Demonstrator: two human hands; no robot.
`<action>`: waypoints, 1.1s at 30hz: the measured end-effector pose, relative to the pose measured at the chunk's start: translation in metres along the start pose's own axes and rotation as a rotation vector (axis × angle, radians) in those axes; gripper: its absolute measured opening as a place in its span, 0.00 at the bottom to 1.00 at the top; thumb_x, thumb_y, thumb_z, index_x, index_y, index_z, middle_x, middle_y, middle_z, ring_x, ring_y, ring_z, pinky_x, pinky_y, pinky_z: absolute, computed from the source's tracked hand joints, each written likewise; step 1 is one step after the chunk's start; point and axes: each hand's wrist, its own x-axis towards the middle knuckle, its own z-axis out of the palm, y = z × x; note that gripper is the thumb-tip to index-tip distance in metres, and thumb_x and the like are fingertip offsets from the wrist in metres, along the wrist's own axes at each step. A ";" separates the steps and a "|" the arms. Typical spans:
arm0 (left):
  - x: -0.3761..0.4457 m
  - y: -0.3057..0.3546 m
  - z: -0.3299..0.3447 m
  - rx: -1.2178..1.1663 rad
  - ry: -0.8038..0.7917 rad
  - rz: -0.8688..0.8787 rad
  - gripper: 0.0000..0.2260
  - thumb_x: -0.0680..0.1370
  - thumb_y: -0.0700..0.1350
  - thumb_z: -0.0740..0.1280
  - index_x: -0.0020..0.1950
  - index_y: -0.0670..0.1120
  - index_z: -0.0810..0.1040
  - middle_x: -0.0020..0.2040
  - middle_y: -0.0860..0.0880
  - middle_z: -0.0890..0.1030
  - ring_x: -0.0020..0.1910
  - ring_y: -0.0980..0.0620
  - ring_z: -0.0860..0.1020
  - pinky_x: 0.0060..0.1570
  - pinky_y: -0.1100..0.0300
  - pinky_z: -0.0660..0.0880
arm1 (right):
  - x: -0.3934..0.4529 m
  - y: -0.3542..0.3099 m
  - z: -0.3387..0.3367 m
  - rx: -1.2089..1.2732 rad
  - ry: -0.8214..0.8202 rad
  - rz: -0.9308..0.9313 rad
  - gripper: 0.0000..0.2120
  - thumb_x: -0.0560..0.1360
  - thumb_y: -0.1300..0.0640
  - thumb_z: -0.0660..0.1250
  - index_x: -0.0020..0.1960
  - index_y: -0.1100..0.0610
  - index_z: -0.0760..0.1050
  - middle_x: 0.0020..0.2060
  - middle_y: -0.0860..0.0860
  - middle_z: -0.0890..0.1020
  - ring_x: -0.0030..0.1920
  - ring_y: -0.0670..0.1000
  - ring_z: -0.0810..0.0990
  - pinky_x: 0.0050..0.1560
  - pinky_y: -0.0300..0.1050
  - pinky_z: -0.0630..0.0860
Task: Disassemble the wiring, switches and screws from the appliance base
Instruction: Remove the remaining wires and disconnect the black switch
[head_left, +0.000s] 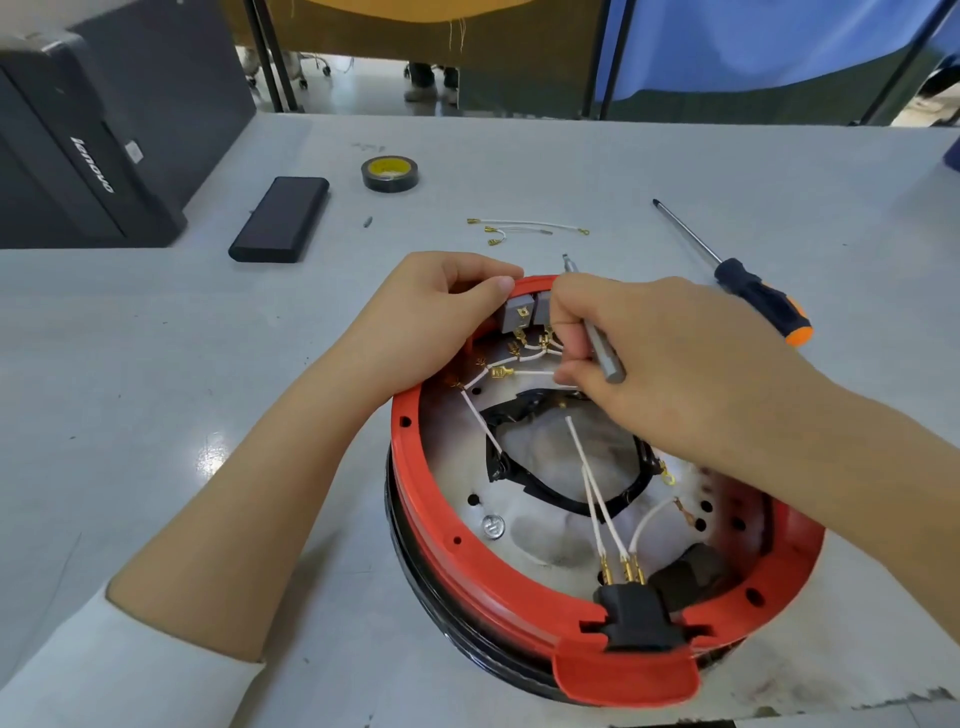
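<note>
- Left hand (431, 317) grips the red appliance base (467, 561) rim beside the grey switches (517, 314).
- Right hand (654, 364), holding a metal bit (602, 356), pinches the white wires (524, 358).
- Screwdriver (748, 286) lies on the table (208, 364).

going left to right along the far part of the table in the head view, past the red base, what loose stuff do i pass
black computer case → black power bank → small loose bit → roll of black tape → detached white wires → orange-and-black screwdriver
</note>
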 end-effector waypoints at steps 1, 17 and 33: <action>0.000 0.000 0.000 0.000 -0.001 -0.002 0.09 0.79 0.47 0.64 0.56 0.53 0.82 0.49 0.59 0.83 0.48 0.64 0.80 0.50 0.73 0.73 | 0.000 0.002 -0.004 -0.005 -0.007 -0.017 0.16 0.73 0.52 0.67 0.36 0.44 0.61 0.31 0.44 0.72 0.34 0.44 0.71 0.32 0.42 0.65; 0.000 -0.002 0.000 0.005 -0.015 -0.023 0.09 0.79 0.49 0.64 0.55 0.55 0.82 0.50 0.62 0.83 0.49 0.69 0.78 0.50 0.76 0.71 | 0.117 0.107 0.012 0.446 -0.021 0.150 0.14 0.72 0.62 0.72 0.38 0.52 0.67 0.41 0.47 0.83 0.47 0.46 0.82 0.40 0.41 0.75; -0.001 -0.001 -0.001 -0.038 -0.025 -0.033 0.09 0.78 0.48 0.65 0.55 0.55 0.83 0.47 0.61 0.84 0.47 0.61 0.81 0.47 0.72 0.75 | 0.170 0.126 0.066 0.296 0.029 0.074 0.09 0.70 0.61 0.71 0.42 0.53 0.72 0.45 0.53 0.81 0.43 0.51 0.75 0.36 0.37 0.67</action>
